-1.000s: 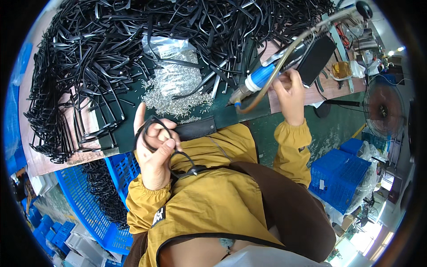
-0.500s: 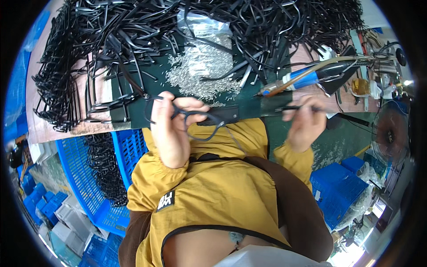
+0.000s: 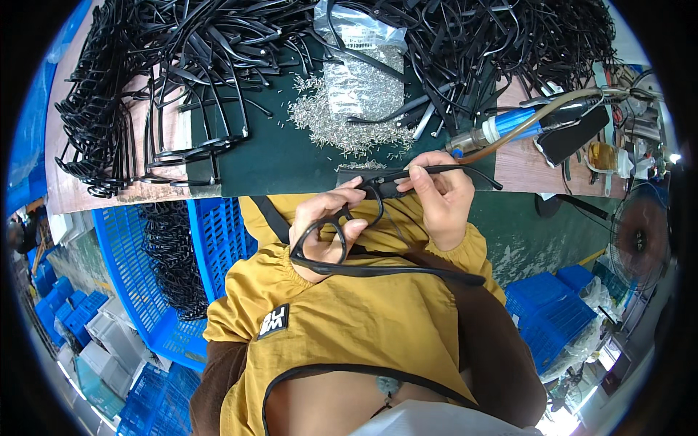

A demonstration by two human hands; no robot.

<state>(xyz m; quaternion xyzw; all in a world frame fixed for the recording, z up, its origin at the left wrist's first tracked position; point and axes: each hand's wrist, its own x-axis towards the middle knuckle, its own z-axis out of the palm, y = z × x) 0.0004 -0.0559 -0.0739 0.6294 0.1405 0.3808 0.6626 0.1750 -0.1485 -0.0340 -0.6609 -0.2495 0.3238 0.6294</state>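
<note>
My left hand (image 3: pixel 327 221) is closed on a black eyeglass frame (image 3: pixel 299 248), thumb and fingers around its rims. One temple (image 3: pixel 407 272) of the frame stretches to the right across my yellow jacket. Between the thumb and fingers of my right hand (image 3: pixel 445 203) is a loose-looking black temple (image 3: pixel 469 170), its front end at the upper corner of the frame. Whether the two are joined there cannot be made out. Just behind my fingers, a dark block (image 3: pixel 352 175) sits at the table edge. Beyond it lies a pile of small silver screws (image 3: pixel 342 138).
A clear plastic bag (image 3: pixel 363 83) of screws lies on the pile. Black temples (image 3: pixel 480 43) heap along the back, and eyeglass frames (image 3: pixel 98 138) stack at left. A blue powered screwdriver (image 3: pixel 512 123) with a tan hose lies right. A blue basket (image 3: pixel 120 269) stands below left.
My hands have come together at the table edge, the right moving left with its temple. The frame has moved right and turned, with one temple now pointing right.
</note>
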